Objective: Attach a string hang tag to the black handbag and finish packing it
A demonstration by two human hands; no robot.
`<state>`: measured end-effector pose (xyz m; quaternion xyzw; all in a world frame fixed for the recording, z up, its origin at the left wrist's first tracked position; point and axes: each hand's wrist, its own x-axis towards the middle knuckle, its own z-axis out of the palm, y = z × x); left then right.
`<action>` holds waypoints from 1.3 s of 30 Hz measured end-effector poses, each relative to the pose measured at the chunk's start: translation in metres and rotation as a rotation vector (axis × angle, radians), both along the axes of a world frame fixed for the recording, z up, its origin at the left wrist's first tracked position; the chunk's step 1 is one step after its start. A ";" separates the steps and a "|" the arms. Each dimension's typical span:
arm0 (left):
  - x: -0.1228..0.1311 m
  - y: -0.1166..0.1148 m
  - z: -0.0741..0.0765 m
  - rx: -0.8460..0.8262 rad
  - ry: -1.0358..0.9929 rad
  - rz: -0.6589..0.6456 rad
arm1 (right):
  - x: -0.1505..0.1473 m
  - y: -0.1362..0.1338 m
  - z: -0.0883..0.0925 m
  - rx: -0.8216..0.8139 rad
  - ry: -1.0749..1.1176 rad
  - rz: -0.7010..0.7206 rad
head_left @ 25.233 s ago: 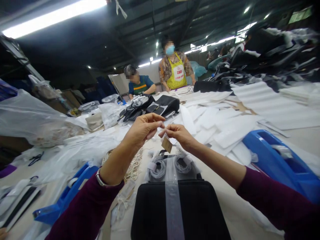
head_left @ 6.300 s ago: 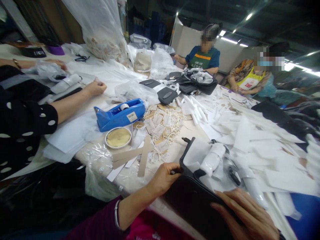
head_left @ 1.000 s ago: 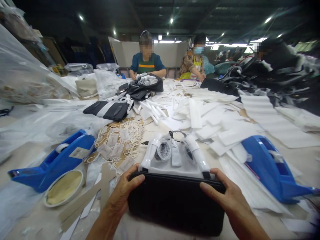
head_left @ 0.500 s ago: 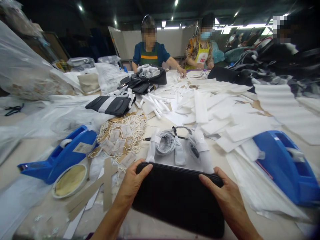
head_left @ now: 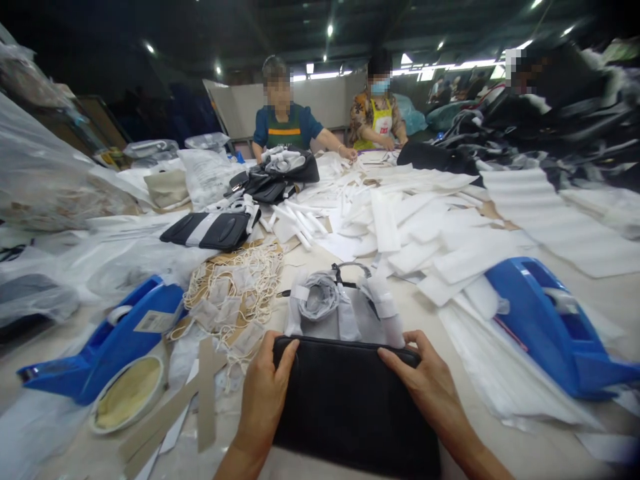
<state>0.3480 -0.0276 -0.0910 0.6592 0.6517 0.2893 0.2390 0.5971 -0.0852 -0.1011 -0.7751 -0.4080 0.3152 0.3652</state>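
A flat black bag (head_left: 350, 407) stands tilted in front of me, its top edge toward the far side. My left hand (head_left: 270, 380) grips its upper left corner, thumb on the near face and fingers behind. At the upper right corner my right hand (head_left: 417, 373) holds it the same way. Just beyond the top edge lies a coiled strap (head_left: 321, 298) in pale wrapping, beside a white-wrapped roll (head_left: 383, 300) and a grey sheet (head_left: 360, 323). The bag's far face is hidden from me.
Blue tape dispensers stand at left (head_left: 107, 340) and right (head_left: 555, 327). Stringed tags (head_left: 240, 280), a round dish (head_left: 129, 393) and white foam sheets (head_left: 450, 247) cover the table. Another black bag (head_left: 207, 229) lies farther back. Two co-workers (head_left: 285, 127) are at the far side.
The view has shifted, so most things appear slightly lower and farther left. Both hands still hold the black bag by its upper corners, and it looks less slanted.
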 end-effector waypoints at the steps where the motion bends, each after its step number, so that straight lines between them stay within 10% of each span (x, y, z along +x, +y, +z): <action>1: 0.001 -0.002 -0.001 0.075 0.101 0.010 | -0.001 0.000 0.001 0.005 -0.015 0.002; 5: 0.012 -0.005 -0.005 0.492 0.457 0.023 | -0.003 0.000 0.005 0.021 -0.059 0.012; 7: 0.020 -0.004 -0.006 0.619 0.477 -0.201 | -0.003 0.000 0.006 0.038 -0.076 0.019; 11: 0.036 0.003 -0.006 0.523 0.466 -0.718 | -0.002 -0.003 0.007 0.038 -0.170 0.054; 18: 0.040 0.008 -0.009 0.398 0.405 -0.740 | -0.004 0.016 0.024 0.471 -0.549 0.106; 28: 0.039 0.006 -0.005 0.376 0.361 -0.742 | 0.013 0.053 0.041 0.104 0.454 0.186; 34: 0.038 0.006 -0.003 0.363 0.370 -0.752 | -0.008 0.039 0.045 0.468 -0.642 0.098; 39: 0.035 0.013 -0.024 0.465 0.403 -0.757 | -0.055 0.036 0.047 0.803 -0.684 0.725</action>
